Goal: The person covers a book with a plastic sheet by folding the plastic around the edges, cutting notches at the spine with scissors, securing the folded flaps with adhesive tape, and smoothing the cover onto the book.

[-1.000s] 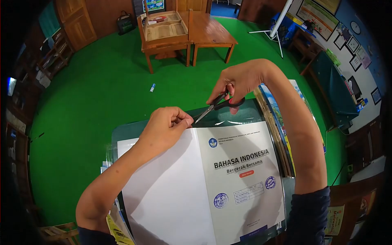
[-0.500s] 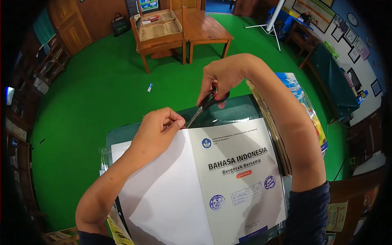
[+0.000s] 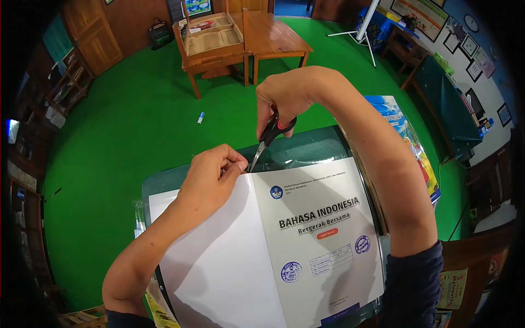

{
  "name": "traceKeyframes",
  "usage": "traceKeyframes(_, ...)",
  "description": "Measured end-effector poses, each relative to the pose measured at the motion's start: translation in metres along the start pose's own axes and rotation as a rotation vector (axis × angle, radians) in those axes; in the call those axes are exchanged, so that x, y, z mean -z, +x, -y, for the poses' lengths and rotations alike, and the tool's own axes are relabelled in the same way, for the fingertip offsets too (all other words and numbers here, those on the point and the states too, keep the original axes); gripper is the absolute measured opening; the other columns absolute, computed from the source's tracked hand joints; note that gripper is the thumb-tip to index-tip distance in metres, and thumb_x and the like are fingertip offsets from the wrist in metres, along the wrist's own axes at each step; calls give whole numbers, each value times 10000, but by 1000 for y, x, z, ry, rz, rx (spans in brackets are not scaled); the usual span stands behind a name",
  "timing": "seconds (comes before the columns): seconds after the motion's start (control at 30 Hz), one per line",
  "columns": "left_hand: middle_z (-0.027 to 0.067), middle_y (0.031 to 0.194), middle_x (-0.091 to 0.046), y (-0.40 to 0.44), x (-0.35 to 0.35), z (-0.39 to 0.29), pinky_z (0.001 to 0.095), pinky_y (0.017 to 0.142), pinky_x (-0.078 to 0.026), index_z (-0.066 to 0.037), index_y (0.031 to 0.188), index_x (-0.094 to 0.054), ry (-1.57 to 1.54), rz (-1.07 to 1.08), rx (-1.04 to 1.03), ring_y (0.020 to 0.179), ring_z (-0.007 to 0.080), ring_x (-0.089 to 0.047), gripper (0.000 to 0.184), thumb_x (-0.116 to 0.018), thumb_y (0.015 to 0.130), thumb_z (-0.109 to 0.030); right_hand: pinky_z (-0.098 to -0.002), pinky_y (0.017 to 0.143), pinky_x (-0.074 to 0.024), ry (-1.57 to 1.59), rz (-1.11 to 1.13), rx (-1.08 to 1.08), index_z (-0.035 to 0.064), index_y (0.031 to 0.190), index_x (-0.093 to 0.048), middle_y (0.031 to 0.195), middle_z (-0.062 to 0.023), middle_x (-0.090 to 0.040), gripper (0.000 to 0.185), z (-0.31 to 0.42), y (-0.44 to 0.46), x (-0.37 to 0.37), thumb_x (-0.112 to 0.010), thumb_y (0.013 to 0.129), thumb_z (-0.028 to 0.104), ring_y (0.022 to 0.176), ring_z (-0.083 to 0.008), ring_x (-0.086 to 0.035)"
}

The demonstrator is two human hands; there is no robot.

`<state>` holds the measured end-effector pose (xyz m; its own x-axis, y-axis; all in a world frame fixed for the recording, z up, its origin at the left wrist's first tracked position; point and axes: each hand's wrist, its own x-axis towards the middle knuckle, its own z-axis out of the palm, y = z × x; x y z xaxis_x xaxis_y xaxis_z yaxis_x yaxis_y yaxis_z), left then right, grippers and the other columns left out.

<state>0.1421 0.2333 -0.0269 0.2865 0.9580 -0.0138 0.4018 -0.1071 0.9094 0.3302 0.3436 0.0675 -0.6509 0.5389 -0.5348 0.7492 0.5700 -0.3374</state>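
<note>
An open book [image 3: 322, 246] titled "Bahasa Indonesia" lies on a dark green surface [image 3: 311, 143], its left page blank white. At the top of the book's spine, my left hand [image 3: 210, 177] is closed in a pinch; what its fingertips hold is too small to tell. My right hand [image 3: 287, 98] grips black and red scissors [image 3: 267, 136] above the top edge. The blades point down beside my left fingertips, close to the spine, and look nearly closed. Clear plastic shows along the top edge of the book.
More books [image 3: 407, 136] are stacked at the right, partly behind my right forearm. Farther off stand wooden tables [image 3: 273, 35] and a white tripod stand [image 3: 363, 33]. A small blue and white object [image 3: 200, 117] lies on the green floor [image 3: 131, 120].
My right hand and the scissors have moved left and turned more upright, with the blades nearer my left fingertips and the spine. The view has shifted slightly. My left hand keeps its pinch.
</note>
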Motion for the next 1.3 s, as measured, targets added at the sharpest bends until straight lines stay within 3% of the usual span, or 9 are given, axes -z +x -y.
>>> traceKeyframes(0.4,70,730,-643,0,0,-1,216,532,-404,48,869,-637,-7,2,16,573,94,-491,95,-568,857,-16,-212,509,-391,-7,-40,-10,131,987,-773,675,-19,-694,465,4,-3,4,-584,640,-114,536,-101,-583)
traceKeyframes(0.57,68,748,-656,3,5,2,198,569,-434,48,912,-660,-103,28,109,618,94,-541,128,-594,855,-46,-209,496,-376,-66,-62,-83,123,1027,-762,668,-9,-685,456,-9,-11,5,-614,656,-97,521,-92,-531)
traceKeyframes(0.7,62,777,-666,10,14,-4,185,603,-449,44,938,-672,-107,188,288,665,89,-570,154,-614,860,-76,-200,486,-361,174,-116,-35,104,1068,-746,677,3,-686,414,-27,-29,-7,-670,694,-56,518,-82,-489)
traceKeyframes(0.9,52,802,-668,16,9,-3,179,619,-441,20,919,-685,-19,191,323,685,80,-562,130,-622,871,-84,-203,483,-331,373,15,49,73,1144,-707,706,0,-673,383,-26,-52,-41,-728,762,55,515,-93,-425)
traceKeyframes(1.03,46,804,-665,11,8,10,173,624,-430,3,903,-698,-170,170,136,695,77,-557,116,-619,880,-79,-216,485,-329,265,7,-29,60,1169,-691,728,-16,-679,432,-26,-53,-57,-759,755,159,521,-108,-405)
traceKeyframes(1.23,27,826,-654,9,12,7,152,638,-398,-23,922,-686,-252,195,145,710,55,-535,102,-623,918,-103,-217,491,-332,197,-14,-56,48,1174,-684,742,-20,-684,494,-25,-54,-57,-778,736,256,523,-119,-405)
traceKeyframes(1.3,32,829,-654,9,14,3,156,645,-411,-21,931,-683,-228,202,170,712,60,-540,100,-622,919,-99,-240,547,-369,203,-12,-38,67,1145,-704,770,-43,-698,509,-25,-51,-59,-767,717,336,590,-162,-486)
